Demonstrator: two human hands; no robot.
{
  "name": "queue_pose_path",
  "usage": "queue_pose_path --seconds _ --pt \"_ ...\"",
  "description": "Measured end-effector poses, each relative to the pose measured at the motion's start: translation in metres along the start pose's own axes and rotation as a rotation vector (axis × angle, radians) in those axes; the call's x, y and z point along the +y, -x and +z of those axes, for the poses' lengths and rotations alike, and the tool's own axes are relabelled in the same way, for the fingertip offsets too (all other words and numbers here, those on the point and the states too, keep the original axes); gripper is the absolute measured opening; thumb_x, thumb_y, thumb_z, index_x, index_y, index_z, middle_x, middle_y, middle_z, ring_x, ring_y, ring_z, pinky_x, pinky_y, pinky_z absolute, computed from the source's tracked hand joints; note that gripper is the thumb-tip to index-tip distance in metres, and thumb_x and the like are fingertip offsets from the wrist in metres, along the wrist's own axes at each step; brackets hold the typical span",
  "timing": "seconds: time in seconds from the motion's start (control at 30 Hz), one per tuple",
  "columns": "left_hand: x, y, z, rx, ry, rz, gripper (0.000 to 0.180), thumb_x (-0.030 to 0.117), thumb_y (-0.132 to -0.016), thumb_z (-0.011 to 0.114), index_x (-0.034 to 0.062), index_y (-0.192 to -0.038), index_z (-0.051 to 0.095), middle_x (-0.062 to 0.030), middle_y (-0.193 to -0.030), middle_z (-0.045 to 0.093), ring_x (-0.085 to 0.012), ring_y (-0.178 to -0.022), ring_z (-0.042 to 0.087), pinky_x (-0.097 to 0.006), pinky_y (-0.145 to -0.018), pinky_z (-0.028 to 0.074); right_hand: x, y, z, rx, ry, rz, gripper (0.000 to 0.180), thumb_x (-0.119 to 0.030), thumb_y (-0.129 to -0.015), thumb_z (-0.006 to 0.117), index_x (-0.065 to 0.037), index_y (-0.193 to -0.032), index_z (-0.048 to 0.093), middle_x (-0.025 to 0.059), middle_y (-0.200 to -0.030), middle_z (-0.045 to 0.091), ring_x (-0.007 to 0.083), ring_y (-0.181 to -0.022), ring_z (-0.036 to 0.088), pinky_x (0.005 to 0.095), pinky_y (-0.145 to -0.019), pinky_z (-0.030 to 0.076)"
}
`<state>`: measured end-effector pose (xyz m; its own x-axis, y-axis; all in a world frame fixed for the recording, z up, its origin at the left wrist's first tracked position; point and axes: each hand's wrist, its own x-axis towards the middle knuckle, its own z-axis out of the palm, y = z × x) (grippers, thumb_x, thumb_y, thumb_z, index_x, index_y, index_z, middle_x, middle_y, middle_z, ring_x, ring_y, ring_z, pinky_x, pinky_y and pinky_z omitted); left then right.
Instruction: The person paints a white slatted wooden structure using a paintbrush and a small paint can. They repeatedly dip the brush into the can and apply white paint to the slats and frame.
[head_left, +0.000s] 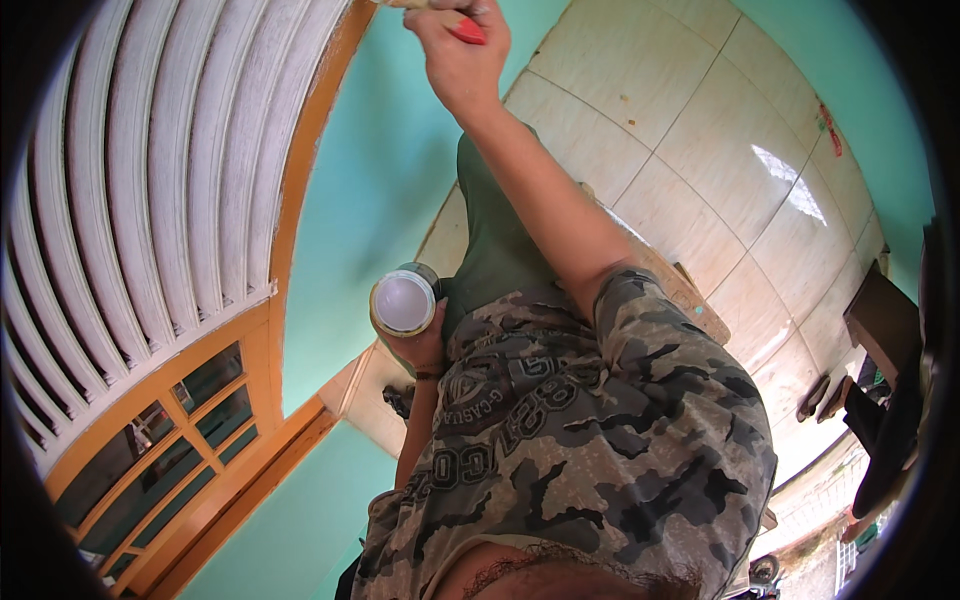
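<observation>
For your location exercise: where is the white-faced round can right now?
In the head view, left of centre, the can sits in the left hand, beside the camouflage shirt.

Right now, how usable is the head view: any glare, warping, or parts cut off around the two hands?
Head view: strong fisheye bending curves the white slatted panel and orange window frame; a bright glare patch sits on the floor tiles; black corners vignette the picture. The left hand with the can is sharp and evenly lit; the right hand is cropped at the top edge.
</observation>
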<state>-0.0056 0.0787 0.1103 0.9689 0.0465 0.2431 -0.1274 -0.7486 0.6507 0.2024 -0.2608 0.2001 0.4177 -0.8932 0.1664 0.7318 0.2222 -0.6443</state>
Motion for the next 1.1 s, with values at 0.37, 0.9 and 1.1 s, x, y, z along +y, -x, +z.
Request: queue_pose_path --seconds 0.37,0.9,1.1 --pt "0.003 -0.002 0.000 -0.009 -0.008 -0.035 0.114 0.024 -0.054 0.100 0.0002 -0.146 0.039 -0.0156 -0.143 0.052 -0.0305 -0.132 0.051 -0.043 -0.112 0.039 -0.001 0.013 0.006 -0.205 0.156 -0.058 0.010 -0.007 -0.078 0.070 -0.001 -0.083 0.064 0.0094 -0.081 0.072 0.0153 -0.069 0.063 0.0289 -0.069 0.054" --pt "0.006 -0.001 0.003 -0.025 -0.018 -0.051 0.115 0.025 -0.054 0.101 0.0016 -0.147 0.037 -0.0140 -0.143 0.050 -0.0283 -0.132 0.050 -0.042 -0.112 0.039 -0.009 -0.004 -0.002 0.017 0.089 0.185 0.016 -0.006 -0.077 0.074 -0.004 -0.082 0.060 0.0045 -0.074 0.063 0.0142 -0.069 0.059 0.0279 -0.066 0.051" --pt "0.007 0.000 0.003 -0.017 -0.004 -0.082 0.116 0.025 -0.055 0.101 0.0018 -0.148 0.035 -0.0141 -0.143 0.050 -0.0281 -0.132 0.050 -0.041 -0.113 0.039 -0.003 0.036 -0.003 -0.289 0.143 0.111 0.017 0.000 -0.081 0.075 -0.002 -0.083 0.059 0.0052 -0.085 0.071 0.0174 -0.088 0.071 0.0301 -0.079 0.055"
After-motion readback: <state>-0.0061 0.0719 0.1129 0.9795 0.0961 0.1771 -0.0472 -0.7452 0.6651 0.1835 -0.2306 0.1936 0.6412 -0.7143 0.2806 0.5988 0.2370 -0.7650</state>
